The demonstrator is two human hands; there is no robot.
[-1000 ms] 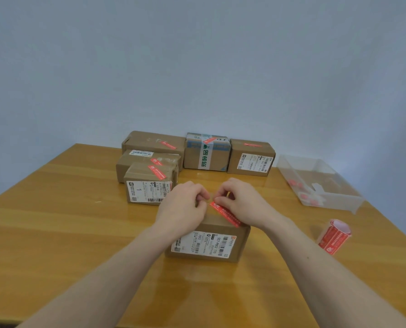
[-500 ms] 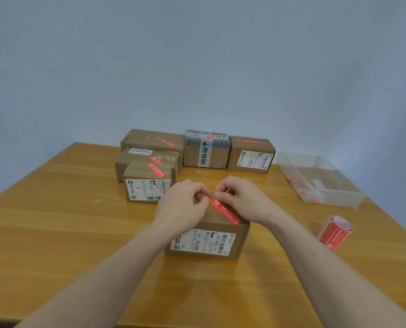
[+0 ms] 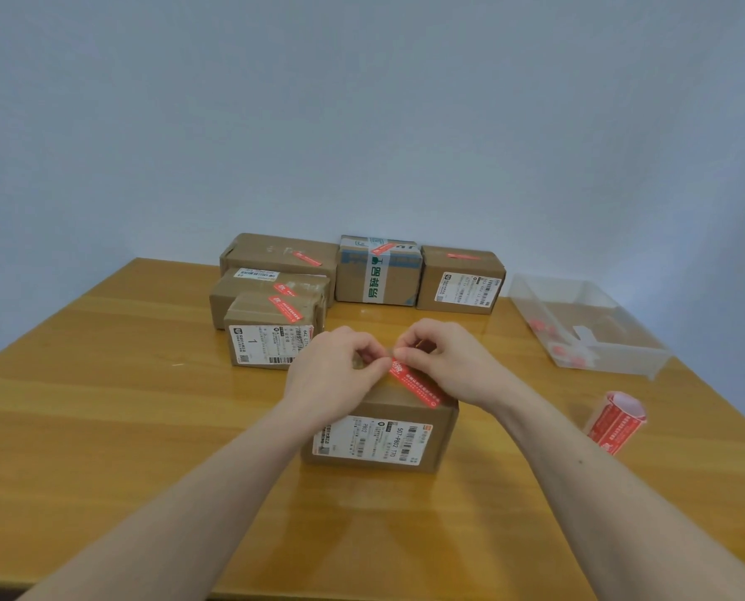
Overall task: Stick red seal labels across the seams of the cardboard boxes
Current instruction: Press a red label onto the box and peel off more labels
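Both hands, left hand and right hand, still pinch red seal label on front box; shipping sticker reads "507-P802 T70".

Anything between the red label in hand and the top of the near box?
Nothing visible. The red seal label already lies diagonally on the near box top; the left hand and right hand pinch its far end. Other boxes and the label roll sit clear.

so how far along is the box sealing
Done: five boxes at the back each carry a red seal. In hand: left hand and right hand pinch the far end of a red label on the near box. Left: pressing it flat; no unsealed box visible.
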